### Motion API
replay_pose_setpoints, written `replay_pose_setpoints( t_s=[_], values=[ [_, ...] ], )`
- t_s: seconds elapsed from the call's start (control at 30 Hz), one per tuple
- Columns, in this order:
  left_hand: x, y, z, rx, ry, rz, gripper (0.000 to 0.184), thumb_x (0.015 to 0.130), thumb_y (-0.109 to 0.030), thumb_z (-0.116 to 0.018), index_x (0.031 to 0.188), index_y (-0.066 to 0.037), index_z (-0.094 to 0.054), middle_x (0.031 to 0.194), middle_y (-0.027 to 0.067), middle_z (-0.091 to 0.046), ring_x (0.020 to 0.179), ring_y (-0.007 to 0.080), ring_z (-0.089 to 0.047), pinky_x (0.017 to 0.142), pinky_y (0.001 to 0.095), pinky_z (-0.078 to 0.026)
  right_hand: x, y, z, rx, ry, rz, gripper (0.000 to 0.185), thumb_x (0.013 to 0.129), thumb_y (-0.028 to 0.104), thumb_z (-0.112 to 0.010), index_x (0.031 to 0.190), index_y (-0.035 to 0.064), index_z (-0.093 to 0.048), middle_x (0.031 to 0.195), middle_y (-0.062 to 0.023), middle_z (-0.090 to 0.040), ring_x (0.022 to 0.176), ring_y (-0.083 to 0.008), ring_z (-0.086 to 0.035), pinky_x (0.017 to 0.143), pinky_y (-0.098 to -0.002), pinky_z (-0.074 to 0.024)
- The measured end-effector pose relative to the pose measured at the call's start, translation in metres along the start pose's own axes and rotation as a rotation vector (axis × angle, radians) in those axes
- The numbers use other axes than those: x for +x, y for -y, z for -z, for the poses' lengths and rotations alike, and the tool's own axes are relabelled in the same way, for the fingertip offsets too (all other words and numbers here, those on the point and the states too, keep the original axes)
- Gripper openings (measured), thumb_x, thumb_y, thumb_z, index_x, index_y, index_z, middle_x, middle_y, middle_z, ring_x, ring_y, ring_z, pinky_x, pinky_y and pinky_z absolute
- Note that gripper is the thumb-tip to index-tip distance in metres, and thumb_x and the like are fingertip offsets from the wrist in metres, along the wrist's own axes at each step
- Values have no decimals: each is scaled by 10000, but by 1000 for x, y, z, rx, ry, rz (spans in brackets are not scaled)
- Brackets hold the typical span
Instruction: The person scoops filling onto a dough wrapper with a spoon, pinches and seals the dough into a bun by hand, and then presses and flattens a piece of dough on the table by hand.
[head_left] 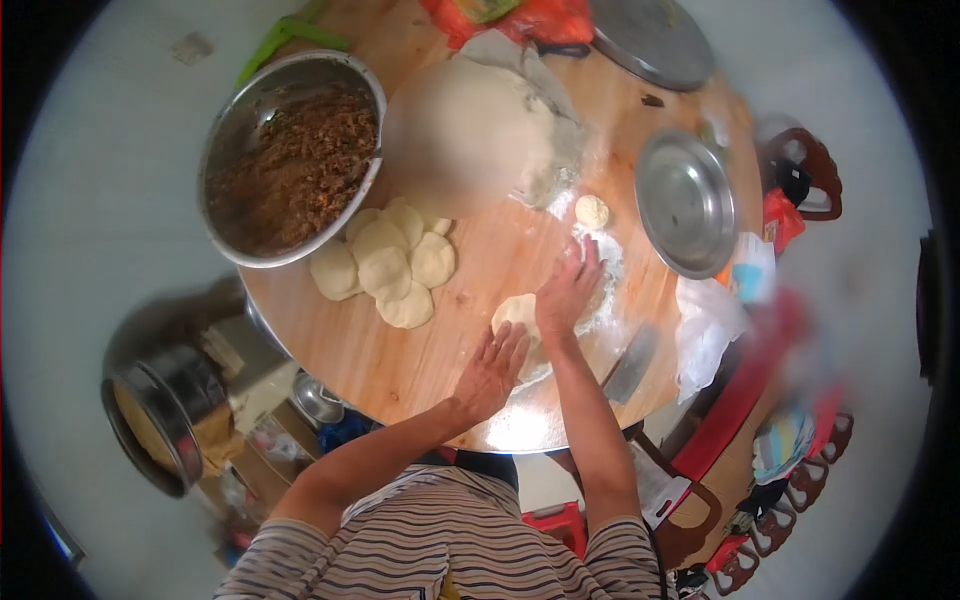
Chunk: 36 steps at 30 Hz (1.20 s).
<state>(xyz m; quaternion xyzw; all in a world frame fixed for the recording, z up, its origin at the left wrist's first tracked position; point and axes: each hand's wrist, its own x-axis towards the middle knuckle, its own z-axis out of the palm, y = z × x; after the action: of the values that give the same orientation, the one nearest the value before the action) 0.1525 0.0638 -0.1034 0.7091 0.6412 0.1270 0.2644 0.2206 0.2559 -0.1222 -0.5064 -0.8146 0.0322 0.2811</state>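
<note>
A flattened round of dough [513,312] lies on the floured round wooden table [330,355] in front of me. My left hand [492,370] rests at its near edge, fingers stretched out and touching it. My right hand [570,290] lies flat over its right side, fingers extended toward a small dough ball [592,211] and apart from it. White flour [608,275] is spread beside the right hand. To the left sits an overlapping pile of flat dough rounds [385,272].
A metal bowl [212,215] of brown minced filling [295,165] stands at the left. Behind is a large pale dough mass [475,130], partly blurred. At the right are a metal dish [685,205], a cleaver-like blade [630,365] and plastic bags [705,330]. A metal lid [655,40] lies at the back.
</note>
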Motion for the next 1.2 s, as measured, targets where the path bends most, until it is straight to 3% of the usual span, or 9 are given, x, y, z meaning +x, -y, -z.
replay_pose_setpoints(
  t_s=[0.27, 0.33, 0.4, 0.5, 0.77, 0.93, 1.0, 1.1, 1.2],
  values=[
    [7, -5, 8, 141, -1, 33, 788, 921, -296, -701, 1540, 58, -365, 1634, 297, -308, 1520, 480, -297, 1253, 573, -245, 3, -19, -10, 74, 183, 90, 561, 959, 205, -685, 1440, 11, -471, 1483, -221, -467, 1417, -412, -440, 1211, -600, -277],
    [6, -3, 9, -58, 3, 45, 658, 913, -255, -720, 1449, 39, -476, 1524, 292, -472, 1419, 451, -464, 1184, 504, -390, 5, -20, 14, 659, -32, -422, 487, 1004, 204, -619, 1413, -23, -483, 1444, -253, -494, 1392, -409, -456, 1199, -509, -311],
    [28, 3, 41, -269, -5, 130, 492, 897, -201, -738, 1312, 3, -569, 1339, 253, -621, 1215, 404, -629, 1001, 474, -535, 8, -25, 35, 564, -250, -413, 357, 1027, 228, -573, 1294, -9, -583, 1274, -242, -622, 1232, -375, -591, 1087, -444, -436],
    [57, 25, 60, -239, -134, 332, 419, 882, -164, -750, 1243, -33, -583, 1221, 207, -667, 1058, 390, -684, 852, 488, -569, -43, -35, 41, 259, 284, -598, 173, 966, 219, -678, 1047, 66, -684, 913, -133, -737, 844, -322, -719, 794, -444, -547],
    [74, 46, 38, -318, -186, 430, 386, 882, -149, -750, 1189, -49, -538, 1009, 221, -673, 958, 410, -697, 816, 536, -550, -53, -12, 46, 334, 497, -554, 193, 874, 181, -782, 1035, 94, -724, 975, -103, -756, 853, -295, -722, 773, -401, -554],
    [28, 20, 57, -302, -69, 564, 401, 895, -151, -729, 1219, -30, -525, 1243, 253, -623, 1125, 429, -638, 911, 549, -522, -21, -19, 31, 391, 402, -454, 247, 876, 84, -749, 1119, 72, -703, 1018, -122, -710, 935, -326, -692, 821, -428, -547],
    [15, 10, 54, -288, -3, 565, 453, 904, -163, -720, 1283, -11, -524, 1382, 276, -574, 1256, 437, -591, 1009, 544, -502, -9, -14, 34, 184, -54, -274, 340, 869, 50, -744, 1199, 72, -665, 1155, -152, -665, 1066, -355, -650, 908, -458, -529],
    [2, 14, 23, -28, -89, 16, 862, 919, -294, -709, 1579, 67, -288, 1678, 250, -249, 1585, 393, -194, 1303, 511, -140, -5, 0, 13, 133, 5, -83, 488, 888, 57, -735, 1341, 49, -553, 1410, -222, -516, 1316, -430, -507, 1101, -590, -419],
    [4, 21, 10, 44, -36, -50, 905, 899, -364, -722, 1578, 58, -296, 1677, 240, -259, 1578, 401, -212, 1297, 518, -168, -5, 7, -13, 82, 85, 37, 606, 906, 102, -734, 1440, 30, -458, 1548, -253, -371, 1462, -471, -355, 1193, -677, -285]
  ],
)
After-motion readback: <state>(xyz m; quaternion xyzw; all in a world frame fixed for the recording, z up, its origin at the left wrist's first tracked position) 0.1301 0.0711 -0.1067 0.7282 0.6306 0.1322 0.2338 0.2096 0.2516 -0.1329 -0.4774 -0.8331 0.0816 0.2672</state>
